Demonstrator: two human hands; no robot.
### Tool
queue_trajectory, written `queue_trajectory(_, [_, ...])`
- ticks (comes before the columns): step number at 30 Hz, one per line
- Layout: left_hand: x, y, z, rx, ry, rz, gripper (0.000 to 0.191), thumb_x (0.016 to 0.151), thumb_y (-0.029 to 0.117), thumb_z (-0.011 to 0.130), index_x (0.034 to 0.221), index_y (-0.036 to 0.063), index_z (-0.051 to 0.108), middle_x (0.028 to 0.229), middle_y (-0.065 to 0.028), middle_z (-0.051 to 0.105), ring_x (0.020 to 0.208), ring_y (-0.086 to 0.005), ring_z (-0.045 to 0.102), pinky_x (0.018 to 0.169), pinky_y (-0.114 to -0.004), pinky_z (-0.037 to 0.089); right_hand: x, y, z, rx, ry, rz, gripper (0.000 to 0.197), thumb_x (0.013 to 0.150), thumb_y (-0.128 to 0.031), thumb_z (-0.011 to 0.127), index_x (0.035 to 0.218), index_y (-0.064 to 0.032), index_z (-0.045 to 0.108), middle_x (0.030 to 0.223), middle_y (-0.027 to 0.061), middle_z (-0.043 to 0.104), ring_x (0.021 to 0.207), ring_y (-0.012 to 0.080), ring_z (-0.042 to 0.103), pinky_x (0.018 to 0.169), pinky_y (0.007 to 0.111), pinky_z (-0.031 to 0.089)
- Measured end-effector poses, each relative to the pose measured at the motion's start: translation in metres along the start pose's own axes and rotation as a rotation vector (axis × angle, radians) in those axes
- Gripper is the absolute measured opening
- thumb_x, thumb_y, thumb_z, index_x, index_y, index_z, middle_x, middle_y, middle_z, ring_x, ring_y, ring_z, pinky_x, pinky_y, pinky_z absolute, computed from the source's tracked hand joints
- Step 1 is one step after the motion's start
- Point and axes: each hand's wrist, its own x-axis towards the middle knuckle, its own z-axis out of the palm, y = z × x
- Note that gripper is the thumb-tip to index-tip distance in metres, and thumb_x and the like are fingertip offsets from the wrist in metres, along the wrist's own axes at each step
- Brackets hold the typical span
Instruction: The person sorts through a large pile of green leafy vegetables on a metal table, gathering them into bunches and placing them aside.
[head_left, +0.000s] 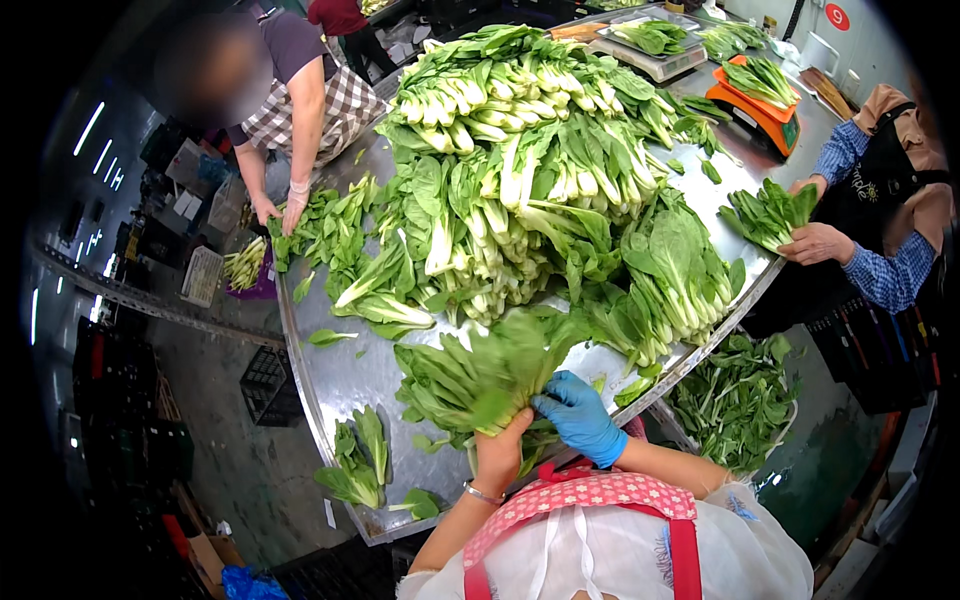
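Note:
A bunch of leafy greens (480, 371), blurred at its leaf tips, is held over the near edge of the metal table (352, 394). My bare left hand (504, 450), with a bracelet at the wrist, grips the bunch near its base. My right hand (585, 416), in a blue glove, has its fingertips pinched at the right side of the same bunch; whether they hold a leaf or a stem is hidden. Beyond stands a large heap of greens with pale stalks (517, 180). A smaller cluster of loose greens (358, 469) lies at the near left corner.
At the left, a person in a checked apron (337, 120) handles leaves at the table edge. On the right, another person's hands (814, 244) hold a bunch. An orange scale (754, 112) and a grey scale (664, 64) carry greens. A container of loose leaves (731, 405) stands below the right edge.

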Motion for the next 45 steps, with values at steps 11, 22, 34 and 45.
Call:
queue_trajectory(11, [0.015, 0.015, 0.023, 0.304, 0.076, 0.138, 0.024, 0.077, 0.003, 0.062, 0.099, -0.0014, 0.056, 0.097, -0.0077, 0.059, 0.087, -0.0171, 0.055, 0.079, -0.030, 0.043, 0.003, -0.019, -0.026, -0.059, -0.099, -0.053, 0.074, 0.071, -0.032, 0.070, 0.128, -0.0002, 0.034, 0.128, 0.0188, 0.038, 0.117, 0.0281, 0.039, 0.099, 0.035, 0.031])
queue_trajectory(22, [0.039, 0.058, 0.089, 0.987, -0.144, 0.621, 0.056, 0.062, 0.006, 0.065, 0.114, -0.0006, 0.045, 0.112, -0.0239, 0.044, 0.093, -0.0412, 0.048, 0.077, -0.045, 0.041, 0.033, -0.038, -0.064, 0.544, 0.068, 0.145, 0.053, 0.073, -0.018, 0.071, 0.118, -0.0014, 0.048, 0.114, 0.0073, 0.055, 0.099, 0.0150, 0.052, 0.087, 0.027, 0.041])
queue_trajectory(34, [0.047, 0.063, 0.081, 0.615, -0.043, 0.399, 0.051, 0.076, -0.002, 0.055, 0.124, 0.0013, 0.037, 0.129, -0.0136, 0.033, 0.109, -0.0252, 0.046, 0.079, -0.031, 0.045, 0.146, -0.017, -0.242, 0.224, 0.450, -0.090, 0.051, 0.068, -0.011, 0.071, 0.111, 0.0022, 0.048, 0.102, 0.0115, 0.058, 0.089, 0.0174, 0.055, 0.081, 0.030, 0.045])
queue_trajectory(45, [0.056, 0.047, 0.074, 0.450, 0.061, 0.106, 0.032, 0.083, -0.001, 0.051, 0.115, -0.0011, 0.048, 0.126, -0.0128, 0.038, 0.109, -0.0230, 0.048, 0.090, -0.031, 0.041, 0.202, 0.085, -0.465, -0.787, 0.934, 0.075, 0.035, 0.069, -0.022, 0.059, 0.095, 0.0009, 0.055, 0.088, 0.0265, 0.059, 0.086, 0.0416, 0.056, 0.074, 0.044, 0.046])
